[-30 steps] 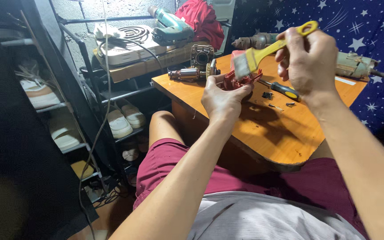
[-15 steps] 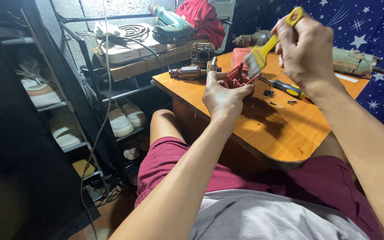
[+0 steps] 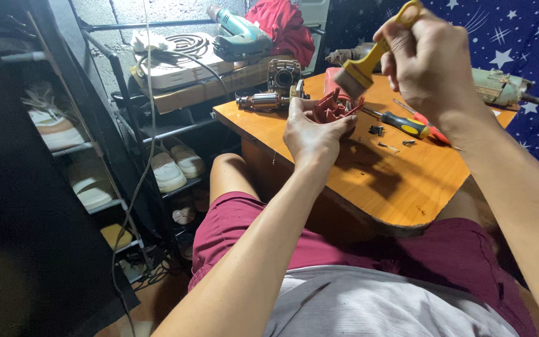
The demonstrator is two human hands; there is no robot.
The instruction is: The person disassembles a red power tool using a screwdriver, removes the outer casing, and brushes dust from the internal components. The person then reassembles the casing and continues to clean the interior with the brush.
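My left hand (image 3: 313, 128) grips a red plastic tool housing (image 3: 334, 106) over the near left corner of a small orange wooden table (image 3: 400, 187). My right hand (image 3: 432, 59) holds a yellow-handled paintbrush (image 3: 369, 62) by its handle, bristles down, touching the top of the red housing. A yellow and black screwdriver (image 3: 403, 123) and a few small dark screws (image 3: 385, 137) lie on the table just right of the housing.
A motor armature and gear head (image 3: 272, 90) rest at the table's far left. A grey tool body (image 3: 503, 87) lies at the far right. A hotplate (image 3: 179, 53), a teal drill (image 3: 238, 31) and red cloth (image 3: 288, 22) sit behind. Shoe shelves (image 3: 95, 168) stand left.
My right hand swung the brush from lying flat above the housing to bristles-down on it. My left hand kept hold of the red housing and turned it slightly.
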